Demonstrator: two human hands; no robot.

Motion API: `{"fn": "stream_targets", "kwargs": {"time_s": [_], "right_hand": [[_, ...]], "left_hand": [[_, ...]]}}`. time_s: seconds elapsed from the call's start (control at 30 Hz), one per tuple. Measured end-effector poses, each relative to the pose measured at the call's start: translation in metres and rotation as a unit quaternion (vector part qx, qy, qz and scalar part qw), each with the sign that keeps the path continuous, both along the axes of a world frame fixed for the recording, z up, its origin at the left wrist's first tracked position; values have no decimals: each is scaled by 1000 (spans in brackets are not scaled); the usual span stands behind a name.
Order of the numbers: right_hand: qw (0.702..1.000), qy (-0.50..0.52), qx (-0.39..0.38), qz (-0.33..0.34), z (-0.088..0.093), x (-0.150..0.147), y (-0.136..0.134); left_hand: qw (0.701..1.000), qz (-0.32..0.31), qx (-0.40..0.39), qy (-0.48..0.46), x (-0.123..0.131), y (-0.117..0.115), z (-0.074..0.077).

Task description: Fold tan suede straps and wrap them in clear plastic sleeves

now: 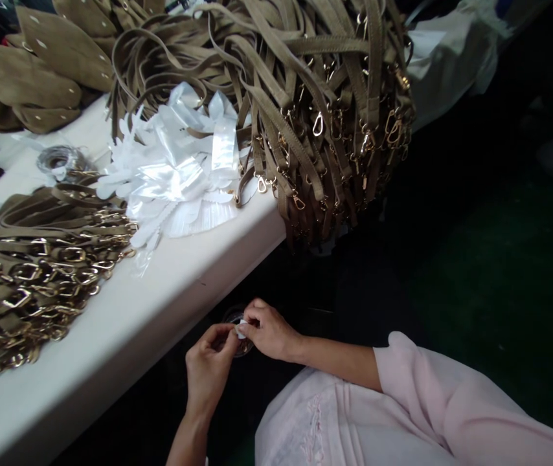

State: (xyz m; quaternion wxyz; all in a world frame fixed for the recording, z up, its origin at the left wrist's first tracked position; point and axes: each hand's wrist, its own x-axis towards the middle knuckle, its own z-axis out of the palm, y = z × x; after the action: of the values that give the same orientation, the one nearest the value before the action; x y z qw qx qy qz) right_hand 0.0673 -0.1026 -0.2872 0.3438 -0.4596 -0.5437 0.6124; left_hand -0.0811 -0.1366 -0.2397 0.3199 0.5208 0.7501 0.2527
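Note:
Below the table edge, my left hand (208, 366) and my right hand (271, 333) meet in front of my lap. Both are closed in a pinch on a small white tab (241, 330), whose exact kind does not show. A dark, partly see-through ring-shaped coil (243, 351) lies just behind the tab, mostly hidden by my fingers. Whether the tab is joined to this coil I cannot tell.
A white table (199, 285) runs diagonally. Brown straps with gold clasps (315, 116) hang over its edge; more clasped straps (38, 272) lie at left. Between them sit a pile of glossy plastic sleeves (174, 168), a clear coil (60, 160) and brown pieces (38, 71).

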Motion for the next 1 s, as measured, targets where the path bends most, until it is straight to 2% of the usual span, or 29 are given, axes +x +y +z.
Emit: {"fn": "stream_targets", "kwargs": {"time_s": [0.07,0.17,0.33,0.43,0.6,0.73,0.87,0.93,1.0], "right_hand": [[1000,6,-10,-9,1,0,-2],[999,9,-17,-42,0,-3,-7],[997,4,-20,-78,-3,-9,-10],[996,-2,-42,-78,-5,-11,-7],[996,15,-51,-65,-6,-10,-5],[999,24,-11,-32,-4,-8,-6],[1000,13,-9,-25,-3,-8,-8],[999,2,-24,-31,-4,-8,-9],[999,1,-35,-33,-7,-9,-9]], "left_hand": [[999,38,-3,-3,-1,1,-2],[995,80,-7,-56,-3,1,-8],[986,112,11,-124,-4,-1,-16],[988,94,16,-123,-1,-3,-14],[993,13,0,-116,1,-10,-9],[997,19,56,-41,2,-13,-13],[977,1,199,72,16,-18,-17],[962,-12,257,91,23,-20,-19],[965,12,255,62,26,-21,-22]]}}
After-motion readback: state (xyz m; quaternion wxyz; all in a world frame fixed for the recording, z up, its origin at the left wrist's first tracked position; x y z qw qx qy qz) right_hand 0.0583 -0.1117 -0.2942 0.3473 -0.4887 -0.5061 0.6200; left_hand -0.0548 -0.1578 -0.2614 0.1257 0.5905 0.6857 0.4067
